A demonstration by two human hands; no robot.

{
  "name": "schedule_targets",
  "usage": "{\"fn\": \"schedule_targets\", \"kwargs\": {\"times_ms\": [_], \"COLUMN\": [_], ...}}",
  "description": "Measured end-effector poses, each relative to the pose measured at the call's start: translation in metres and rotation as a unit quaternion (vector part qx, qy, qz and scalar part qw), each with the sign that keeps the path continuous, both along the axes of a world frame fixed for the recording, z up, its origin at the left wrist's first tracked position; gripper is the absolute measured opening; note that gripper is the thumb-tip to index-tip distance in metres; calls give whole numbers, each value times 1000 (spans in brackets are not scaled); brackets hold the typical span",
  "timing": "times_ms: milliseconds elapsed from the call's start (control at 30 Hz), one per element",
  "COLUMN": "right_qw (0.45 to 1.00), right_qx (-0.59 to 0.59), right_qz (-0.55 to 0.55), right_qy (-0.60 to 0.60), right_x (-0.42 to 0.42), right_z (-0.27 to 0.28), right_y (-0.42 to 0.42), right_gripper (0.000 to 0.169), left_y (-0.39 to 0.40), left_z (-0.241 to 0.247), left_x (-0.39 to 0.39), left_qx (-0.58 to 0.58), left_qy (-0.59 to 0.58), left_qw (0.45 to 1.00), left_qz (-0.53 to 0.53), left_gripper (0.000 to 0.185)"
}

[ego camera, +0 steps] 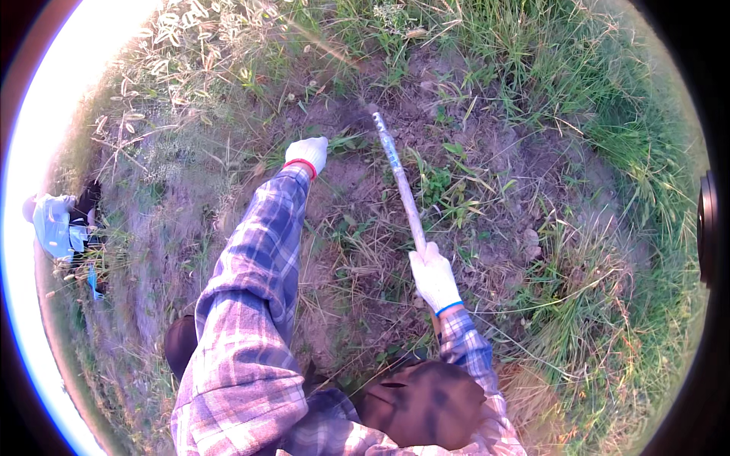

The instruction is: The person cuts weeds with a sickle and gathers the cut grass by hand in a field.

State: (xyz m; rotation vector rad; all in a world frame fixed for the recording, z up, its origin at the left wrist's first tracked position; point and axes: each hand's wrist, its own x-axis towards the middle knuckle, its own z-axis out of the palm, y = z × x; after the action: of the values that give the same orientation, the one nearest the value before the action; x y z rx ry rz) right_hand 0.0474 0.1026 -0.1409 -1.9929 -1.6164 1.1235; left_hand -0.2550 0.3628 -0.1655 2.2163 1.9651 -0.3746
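My left hand point(307, 154), in a white knit glove with a red cuff, reaches forward to a tuft of green grass point(347, 141). Its fingers are curled, and whether they grip the grass is not clear. My right hand point(434, 277), in a white glove with a blue cuff, is closed around a long wooden handle point(406, 194). That handle slants up and slightly left, with worn blue and white marks near its far part. Its far end is blurred over the soil, so the tool's head cannot be made out. Cut or pulled weeds lie on the ground between my hands.
Low green weeds point(436, 182) grow right of the handle. Taller grass point(639, 142) stands along the right side, and seed-headed grass point(194, 51) at the upper left. Dry straw point(527, 393) lies at the lower right. Another person point(57, 225) in light blue is at the far left.
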Motion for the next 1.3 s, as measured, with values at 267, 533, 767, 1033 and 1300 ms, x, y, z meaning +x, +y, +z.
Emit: {"fn": "schedule_targets", "kwargs": {"times_ms": [267, 533, 767, 1033, 1300], "right_qw": [932, 894, 877, 887, 869], "right_qx": [-199, -116, -43, -13, 5], "right_qz": [-239, -366, -385, -368, -394], "right_qy": [183, 229, 285, 281, 298], "right_x": [60, 74, 55, 58, 75], "right_z": [105, 136, 130, 141, 136], "right_y": [-143, -172, -123, -146, -150], "right_gripper": [24, 21, 16, 17, 19], "left_y": [-23, -48, -162, -288, -318], "left_z": [68, 263, 190, 31, 61], "left_x": [-14, -109, 37, 106, 112], "left_qx": [91, 359, 215, -269, -442], "left_qy": [-118, -427, -145, -76, -578], "left_qw": [987, 829, 925, 897, 671], "left_qz": [53, 47, -279, -343, 142], "left_gripper": [32, 36, 23, 49, 33]}}
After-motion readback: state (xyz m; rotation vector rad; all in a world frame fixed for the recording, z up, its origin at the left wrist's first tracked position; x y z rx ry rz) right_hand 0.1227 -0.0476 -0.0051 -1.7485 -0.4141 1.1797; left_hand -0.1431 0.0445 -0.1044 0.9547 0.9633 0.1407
